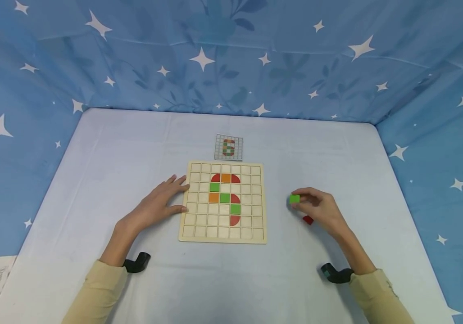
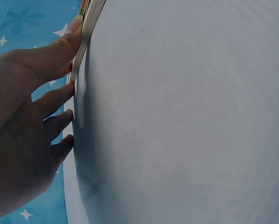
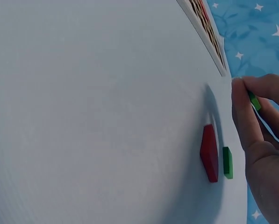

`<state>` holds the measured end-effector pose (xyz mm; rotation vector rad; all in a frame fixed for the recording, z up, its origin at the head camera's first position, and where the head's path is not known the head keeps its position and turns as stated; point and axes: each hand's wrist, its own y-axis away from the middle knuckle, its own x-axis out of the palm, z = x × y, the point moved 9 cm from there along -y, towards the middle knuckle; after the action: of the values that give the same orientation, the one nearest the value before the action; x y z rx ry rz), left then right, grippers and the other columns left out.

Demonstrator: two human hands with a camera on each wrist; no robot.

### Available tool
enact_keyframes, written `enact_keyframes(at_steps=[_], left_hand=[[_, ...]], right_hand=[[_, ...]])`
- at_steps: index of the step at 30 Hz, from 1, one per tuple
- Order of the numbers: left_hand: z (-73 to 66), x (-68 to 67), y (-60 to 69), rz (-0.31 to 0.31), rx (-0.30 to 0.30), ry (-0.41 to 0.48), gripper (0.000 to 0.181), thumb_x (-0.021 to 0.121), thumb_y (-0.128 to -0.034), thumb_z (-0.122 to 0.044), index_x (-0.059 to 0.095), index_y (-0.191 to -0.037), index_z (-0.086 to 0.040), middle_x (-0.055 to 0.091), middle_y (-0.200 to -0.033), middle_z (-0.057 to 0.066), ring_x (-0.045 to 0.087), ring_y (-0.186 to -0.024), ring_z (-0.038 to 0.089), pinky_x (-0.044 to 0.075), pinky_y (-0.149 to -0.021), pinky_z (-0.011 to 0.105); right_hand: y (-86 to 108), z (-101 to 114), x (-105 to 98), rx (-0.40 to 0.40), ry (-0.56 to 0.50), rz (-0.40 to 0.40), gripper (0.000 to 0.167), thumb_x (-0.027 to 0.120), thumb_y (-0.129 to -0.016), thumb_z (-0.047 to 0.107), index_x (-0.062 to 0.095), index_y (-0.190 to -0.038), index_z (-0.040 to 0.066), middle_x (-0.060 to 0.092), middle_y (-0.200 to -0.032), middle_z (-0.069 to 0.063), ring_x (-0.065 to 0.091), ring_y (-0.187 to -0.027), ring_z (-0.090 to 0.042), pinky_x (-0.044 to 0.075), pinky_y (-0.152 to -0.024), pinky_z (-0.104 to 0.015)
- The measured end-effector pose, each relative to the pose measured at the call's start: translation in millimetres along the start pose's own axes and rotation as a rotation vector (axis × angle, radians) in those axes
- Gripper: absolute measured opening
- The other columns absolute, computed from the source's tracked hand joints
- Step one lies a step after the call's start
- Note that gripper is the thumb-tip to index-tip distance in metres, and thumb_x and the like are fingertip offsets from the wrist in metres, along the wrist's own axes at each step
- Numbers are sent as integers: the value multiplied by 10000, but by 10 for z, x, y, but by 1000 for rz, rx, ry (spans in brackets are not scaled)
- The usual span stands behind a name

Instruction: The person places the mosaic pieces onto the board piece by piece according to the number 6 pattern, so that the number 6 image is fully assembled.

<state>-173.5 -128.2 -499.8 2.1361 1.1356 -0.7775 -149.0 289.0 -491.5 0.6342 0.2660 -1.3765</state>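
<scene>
A wooden grid board (image 1: 251, 234) lies mid-table, with red quarter-round, orange and green square tiles set in several cells. Along its left edge, my left hand (image 1: 154, 204) rests with spread, fairly straight fingers; the thumb (image 2: 67, 44) touches the rim in the left wrist view. Right of the board, my right hand (image 1: 320, 210) pinches a green square tile (image 1: 294, 199) between thumb and fingers, above the table. Beneath that hand lies a red tile (image 1: 308, 220). The right wrist view also shows another green tile (image 3: 228, 162) beside the red tile (image 3: 209, 154).
A small pattern card (image 1: 229, 147) with a gridded coloured figure lies just beyond the board. Blue star-printed cloth (image 1: 231, 58) hangs behind and at both sides of the white table (image 1: 223, 288). Black wrist devices (image 1: 137, 263) sit below both hands.
</scene>
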Motion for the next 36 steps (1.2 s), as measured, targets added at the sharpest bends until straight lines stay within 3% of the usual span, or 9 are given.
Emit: enact_keyframes(at_steps=[6,9,12,28,36], left_hand=[[27,19,4,12,-19,-3,705,764,-937,-344,488,-1533,-85,243,-1715,61,99,-1608,332,147,-1286,596],[32,25,9,14,-20,-3,703,765,-936,-339,490,-1532,-85,242,-1715,63,100,-1606,338,147,-1284,601],[38,30,18,16,-23,-2,708,770,-932,-341,491,-1532,-90,242,-1715,58,99,-1607,337,148,-1284,602],[51,33,7,4,-19,-14,709,766,-932,-368,491,-1537,-120,242,-1717,35,102,-1608,325,150,-1284,599],[36,19,1,2,-10,-14,709,771,-930,-358,492,-1537,-119,252,-1714,36,114,-1607,322,152,-1286,591]], right_hand=[[6,64,157,25,-58,48,360,813,-901,260,715,-1217,117,689,-1072,-96,590,-738,-60,486,-591,-219],[7,95,248,29,-77,73,378,830,-886,269,718,-1218,127,697,-1086,-88,615,-755,-60,476,-616,-214],[9,135,338,11,-91,103,396,833,-884,265,717,-1227,107,734,-1081,-98,681,-933,-75,497,-742,-208],[5,359,755,-36,-215,222,359,820,-890,191,706,-1209,72,781,-974,-121,715,-899,-111,508,-730,-203],[11,511,925,-77,-202,249,335,816,-893,193,714,-1193,86,783,-944,-98,730,-882,-128,525,-769,-198]])
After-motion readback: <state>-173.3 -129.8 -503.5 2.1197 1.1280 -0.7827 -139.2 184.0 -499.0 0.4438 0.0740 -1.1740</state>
